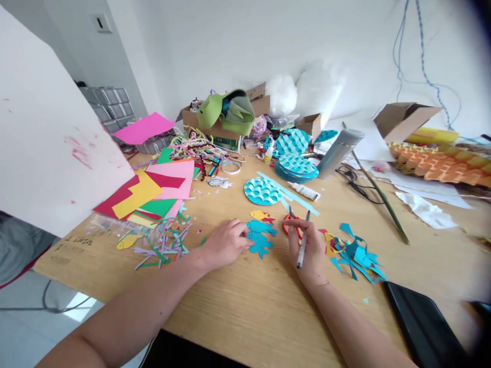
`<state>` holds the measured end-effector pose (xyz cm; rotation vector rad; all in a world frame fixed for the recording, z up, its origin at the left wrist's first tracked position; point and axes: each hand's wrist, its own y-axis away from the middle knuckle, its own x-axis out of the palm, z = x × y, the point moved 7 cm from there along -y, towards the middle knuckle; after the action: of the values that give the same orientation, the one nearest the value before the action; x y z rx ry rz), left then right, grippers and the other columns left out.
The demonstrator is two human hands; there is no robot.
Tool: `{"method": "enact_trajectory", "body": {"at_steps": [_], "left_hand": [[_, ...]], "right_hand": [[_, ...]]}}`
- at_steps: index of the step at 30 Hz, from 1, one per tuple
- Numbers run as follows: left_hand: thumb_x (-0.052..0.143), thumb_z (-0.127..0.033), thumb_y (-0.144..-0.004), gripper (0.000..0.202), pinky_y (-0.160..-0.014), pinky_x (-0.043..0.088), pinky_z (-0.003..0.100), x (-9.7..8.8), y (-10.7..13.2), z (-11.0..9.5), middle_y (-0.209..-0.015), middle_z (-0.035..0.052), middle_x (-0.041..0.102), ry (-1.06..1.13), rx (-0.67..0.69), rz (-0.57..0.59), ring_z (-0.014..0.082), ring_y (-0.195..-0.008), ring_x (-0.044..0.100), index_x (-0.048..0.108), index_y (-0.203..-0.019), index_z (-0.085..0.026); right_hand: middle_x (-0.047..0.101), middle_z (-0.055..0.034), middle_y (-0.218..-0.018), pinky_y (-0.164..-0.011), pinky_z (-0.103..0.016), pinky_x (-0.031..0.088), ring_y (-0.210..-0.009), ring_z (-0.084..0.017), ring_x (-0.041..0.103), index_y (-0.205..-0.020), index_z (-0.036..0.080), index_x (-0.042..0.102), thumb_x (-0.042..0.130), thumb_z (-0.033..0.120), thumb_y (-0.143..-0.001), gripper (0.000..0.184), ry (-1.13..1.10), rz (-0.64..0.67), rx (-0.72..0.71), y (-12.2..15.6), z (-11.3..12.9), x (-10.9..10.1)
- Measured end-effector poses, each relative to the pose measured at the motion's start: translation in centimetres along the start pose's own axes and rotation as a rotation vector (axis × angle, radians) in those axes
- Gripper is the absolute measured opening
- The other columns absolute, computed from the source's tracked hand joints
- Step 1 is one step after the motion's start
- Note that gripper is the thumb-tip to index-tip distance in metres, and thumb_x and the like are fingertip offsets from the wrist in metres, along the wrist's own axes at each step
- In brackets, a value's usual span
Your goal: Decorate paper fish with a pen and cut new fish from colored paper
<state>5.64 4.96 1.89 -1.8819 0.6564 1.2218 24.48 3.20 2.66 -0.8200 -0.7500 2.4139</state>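
Note:
My left hand [227, 244] is closed, its fingertips at the left edge of the blue paper fish [260, 241], which lie flat on the table. Held in my right hand [311, 251] is a pen [303, 250], slanting with one end up past the index finger. Just behind that hand lie scissors [286, 225] with red handles, partly hidden by the fingers. Above the blue fish are a small yellow paper fish [259, 214] and some red paper. Blue paper scraps [356, 254] are piled right of my right hand.
Coloured paper sheets [174, 176] and thin paper strips [169, 245] lie left. Further back are a woven blue disc [263, 191], a glue bottle [304, 191], stacked discs [296, 168] and a grey flask [339, 152]. A black phone [422, 322] lies at the near right.

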Motion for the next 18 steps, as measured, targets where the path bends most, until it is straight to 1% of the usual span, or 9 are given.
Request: {"method": "enact_trajectory", "body": {"at_steps": [4, 5, 10, 14, 18], "left_hand": [[0.067, -0.023, -0.086, 0.014, -0.086, 0.047, 0.036, -0.4, 0.2, 0.3, -0.096, 0.0057, 0.063, 0.097, -0.043, -0.038, 0.02, -0.094, 0.052, 0.075, -0.097, -0.021], [0.068, -0.023, -0.085, 0.014, -0.087, 0.047, 0.036, -0.4, 0.2, 0.3, -0.097, 0.0058, 0.064, 0.114, -0.049, -0.039, 0.0202, -0.095, 0.052, 0.075, -0.097, -0.021], [0.07, -0.026, -0.084, 0.017, -0.093, 0.047, 0.04, -0.5, 0.2, 0.5, -0.106, 0.0071, 0.066, 0.153, -0.049, -0.016, 0.0219, -0.103, 0.054, 0.075, -0.099, -0.02], [0.071, -0.028, -0.084, 0.018, -0.098, 0.044, 0.041, 0.0, 0.4, 0.5, -0.114, 0.0071, 0.064, 0.148, -0.015, 0.034, 0.0233, -0.112, 0.054, 0.074, -0.1, -0.022], [0.07, -0.031, -0.084, 0.021, -0.101, 0.041, 0.041, 0.4, 0.6, -0.1, -0.113, 0.0051, 0.064, 0.13, 0.028, 0.071, 0.0226, -0.114, 0.053, 0.073, -0.103, -0.024]], "right_hand": [[0.067, -0.005, -0.089, -0.072, -0.032, 0.05, -0.079, -0.019, 0.065, -0.093, 0.021, 0.061, 0.053, 0.019, -0.087, 0.01, 0.023, 0.179, -0.037, 0.2, 0.2, 0.9], [0.067, -0.0051, -0.089, -0.071, -0.032, 0.05, -0.079, -0.019, 0.064, -0.092, 0.021, 0.061, 0.053, 0.018, -0.087, 0.01, 0.025, 0.206, -0.053, 0.2, 0.4, 1.0], [0.065, -0.0063, -0.089, -0.068, -0.032, 0.05, -0.079, -0.02, 0.063, -0.095, 0.021, 0.061, 0.05, 0.016, -0.087, 0.014, 0.101, 0.206, -0.131, -0.1, 1.3, 0.9], [0.064, -0.0064, -0.084, -0.066, -0.032, 0.051, -0.076, -0.021, 0.062, -0.092, 0.021, 0.062, 0.049, 0.014, -0.088, 0.016, 0.11, 0.299, -0.186, 0.2, 1.7, 1.6], [0.066, -0.0051, -0.081, -0.067, -0.032, 0.051, -0.074, -0.021, 0.063, -0.092, 0.021, 0.062, 0.05, 0.011, -0.086, 0.017, 0.115, 0.349, -0.222, 0.7, 1.8, 2.0]]}}
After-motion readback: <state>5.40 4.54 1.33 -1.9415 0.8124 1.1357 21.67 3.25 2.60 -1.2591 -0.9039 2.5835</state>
